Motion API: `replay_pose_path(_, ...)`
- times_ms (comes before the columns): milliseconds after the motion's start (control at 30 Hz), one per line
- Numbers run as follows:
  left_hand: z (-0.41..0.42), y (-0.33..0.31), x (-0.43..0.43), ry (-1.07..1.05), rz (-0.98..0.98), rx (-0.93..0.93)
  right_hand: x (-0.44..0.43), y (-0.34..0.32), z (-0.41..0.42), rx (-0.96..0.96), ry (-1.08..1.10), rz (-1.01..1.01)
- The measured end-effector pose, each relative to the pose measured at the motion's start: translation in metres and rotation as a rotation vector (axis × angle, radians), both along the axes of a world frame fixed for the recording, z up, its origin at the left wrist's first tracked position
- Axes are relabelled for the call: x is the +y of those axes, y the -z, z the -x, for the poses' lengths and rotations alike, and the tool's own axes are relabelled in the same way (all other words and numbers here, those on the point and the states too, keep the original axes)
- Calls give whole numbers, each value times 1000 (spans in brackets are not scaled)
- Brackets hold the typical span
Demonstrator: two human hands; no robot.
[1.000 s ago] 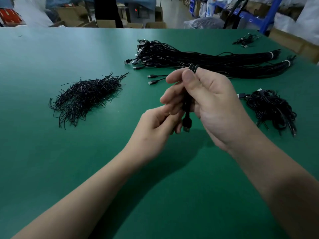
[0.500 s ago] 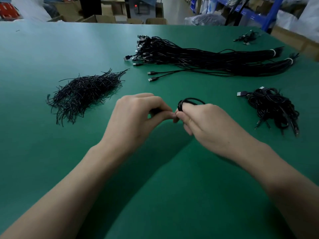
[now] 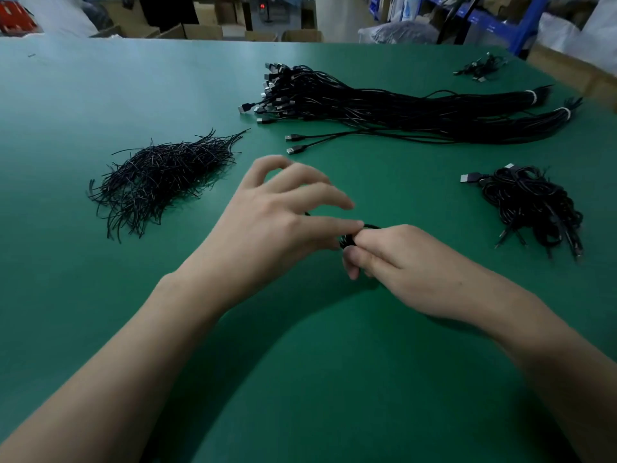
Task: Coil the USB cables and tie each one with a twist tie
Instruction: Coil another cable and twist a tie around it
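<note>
My right hand point(image 3: 404, 265) is low over the green table point(image 3: 100, 95), fingers curled tight. It pinches the coiled cable point(image 3: 346, 242). Only a small black bunch shows at my fingertips, plus a thin arc of cord over the knuckles; the rest is hidden inside my grip.

My left hand point(image 3: 277, 222) sits just beside it, fingers fanned out and loose, thumb and forefinger arched up at the far side. The lowest finger reaches across and touches the right hand's knuckles right at the coil. A tiny dark end pokes out under the left fingers. I cannot tell whether it is cord or a tie.

Off to my left lies the heap of twist ties point(image 3: 160, 177), a bristly black pile, well apart from both hands. Straight ahead, across the far half of the table, stretches the big bundle of uncoiled cables point(image 3: 400, 108), plugs bunched at its left end and white bands round its right end. Two loose cables point(image 3: 295, 144) trail out of it toward me, their plugs side by side.

On my right sits the pile of coiled cables point(image 3: 534, 208), one silver plug sticking out at its left. Far back near the table's right corner lies a small cluster of cables point(image 3: 480, 66). Beyond the table edge are cardboard boxes point(image 3: 200, 30) and blue shelving point(image 3: 521, 25).
</note>
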State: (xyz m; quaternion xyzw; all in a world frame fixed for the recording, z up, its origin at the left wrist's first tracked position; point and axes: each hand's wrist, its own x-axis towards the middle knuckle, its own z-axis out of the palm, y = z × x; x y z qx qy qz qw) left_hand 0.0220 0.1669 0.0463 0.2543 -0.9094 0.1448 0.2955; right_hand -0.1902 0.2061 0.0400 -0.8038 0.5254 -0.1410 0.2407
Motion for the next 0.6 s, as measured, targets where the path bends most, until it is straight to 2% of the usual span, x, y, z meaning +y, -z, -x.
replay_pose_path(333,4,0,6,-4,-121,-70,0,2,6,-343,-48,-308)
replay_pose_path(433,6,6,4,-11,-178,-69,-2,1,8,-355,-16,-277)
replay_pose_path(600,6,21,0,22,-459,5,-1,2,7,-307,31,-175)
